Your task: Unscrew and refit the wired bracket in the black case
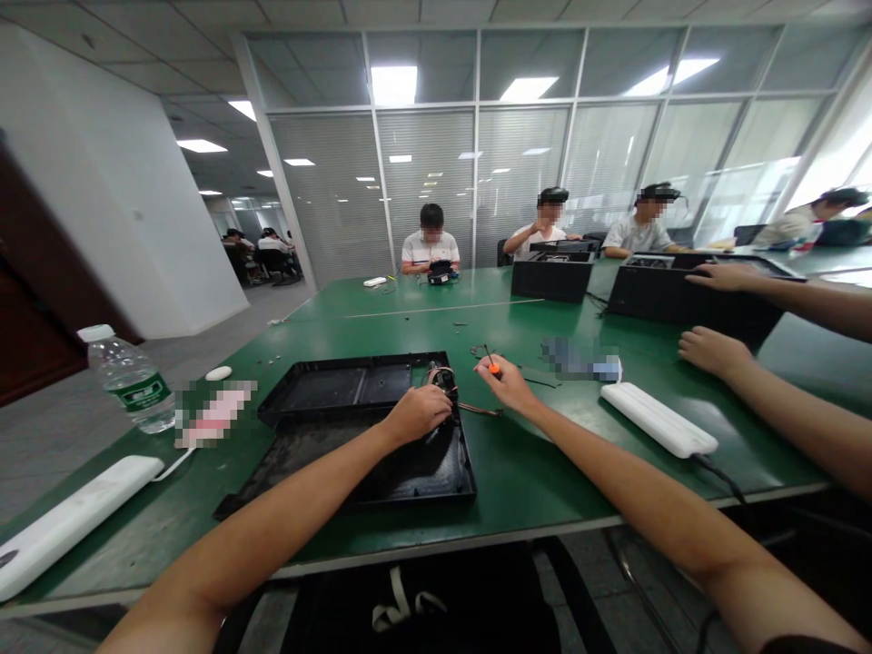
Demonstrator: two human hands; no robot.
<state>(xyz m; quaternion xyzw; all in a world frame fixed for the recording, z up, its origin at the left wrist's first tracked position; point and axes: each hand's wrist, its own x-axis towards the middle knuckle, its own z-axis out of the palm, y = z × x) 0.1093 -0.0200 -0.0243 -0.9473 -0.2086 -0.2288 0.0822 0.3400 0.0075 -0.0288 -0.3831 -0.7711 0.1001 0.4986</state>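
Observation:
My left hand (pixel 417 413) is curled over a small part with coloured wires (pixel 441 377) at the right side of a black plastic casing (pixel 354 427) lying open on the green table (pixel 422 313). My right hand (pixel 508 381) hovers just right of the casing, pinching a small screwdriver with an orange handle (pixel 491 363), its thin shaft pointing up. A thin brown cable (pixel 480 411) runs out of the casing below that hand.
A water bottle (pixel 129 377) and white power banks (pixel 658 418) (pixel 68 522) lie on the table. A neighbour's two arms (pixel 749 363) reach in from the right toward a black case (pixel 688 291). Several people sit at the far side.

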